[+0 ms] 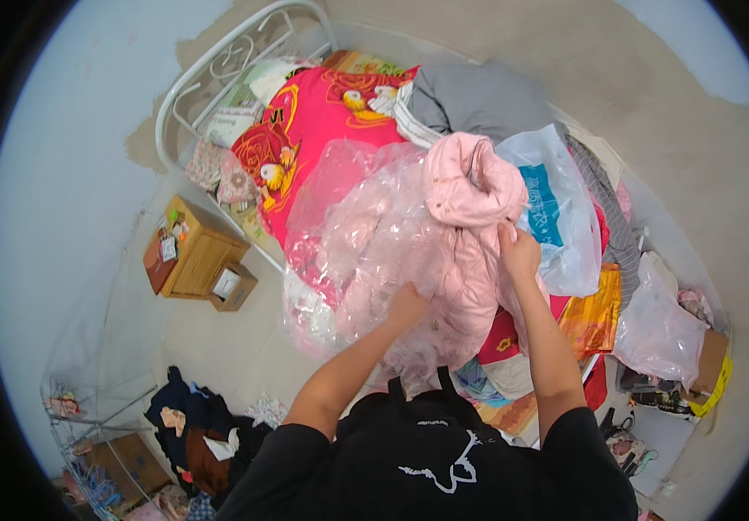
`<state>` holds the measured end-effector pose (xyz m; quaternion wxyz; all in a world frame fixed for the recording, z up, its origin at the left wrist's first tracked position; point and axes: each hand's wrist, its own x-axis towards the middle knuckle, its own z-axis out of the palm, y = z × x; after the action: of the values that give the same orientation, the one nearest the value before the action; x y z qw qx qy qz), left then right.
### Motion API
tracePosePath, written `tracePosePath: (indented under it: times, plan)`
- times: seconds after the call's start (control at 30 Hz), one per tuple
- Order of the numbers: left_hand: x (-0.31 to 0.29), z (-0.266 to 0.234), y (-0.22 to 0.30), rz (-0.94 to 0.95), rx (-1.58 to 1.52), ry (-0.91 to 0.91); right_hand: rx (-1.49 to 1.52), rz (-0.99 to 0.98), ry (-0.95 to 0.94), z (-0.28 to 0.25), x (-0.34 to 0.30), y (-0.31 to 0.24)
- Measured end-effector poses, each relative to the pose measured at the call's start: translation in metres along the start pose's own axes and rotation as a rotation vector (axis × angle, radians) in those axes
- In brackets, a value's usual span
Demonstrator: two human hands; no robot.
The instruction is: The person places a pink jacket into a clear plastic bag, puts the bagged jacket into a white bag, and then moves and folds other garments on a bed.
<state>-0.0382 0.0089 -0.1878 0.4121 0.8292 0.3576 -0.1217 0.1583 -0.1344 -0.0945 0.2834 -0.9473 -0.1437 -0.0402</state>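
A pink padded jacket (470,282) with a thick puffy collar lies spread in front of me on the bed. A large clear plastic bag (340,208) covers its left part, crumpled and shiny, while the collar and right side are bare. My left hand (409,306) is closed on the clear plastic bag over the middle of the jacket. Below the collar, my right hand (520,254) pinches the jacket's right edge. A white plastic bag with a blue panel (566,247) lies just right of that hand.
Beneath is a bed with a red patterned quilt (340,113), a grey pillow-like bundle (479,100) and a white metal headboard (166,113). A wooden nightstand (201,260) with an open drawer stands left. Dark clothes (192,417) lie at lower left; a filled plastic bag (657,326) sits right.
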Motion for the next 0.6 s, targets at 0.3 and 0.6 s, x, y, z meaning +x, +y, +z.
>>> tracePosePath:
  times: [0.3,0.6]
  plan:
    - [0.069,-0.199,0.025,0.148,-0.705,0.316,0.171,-0.057,0.062,-0.068,-0.051,0.075]
    - [0.059,-0.260,0.223,0.554,-0.811,0.217,0.241,-0.198,-0.086,-0.118,-0.110,0.089]
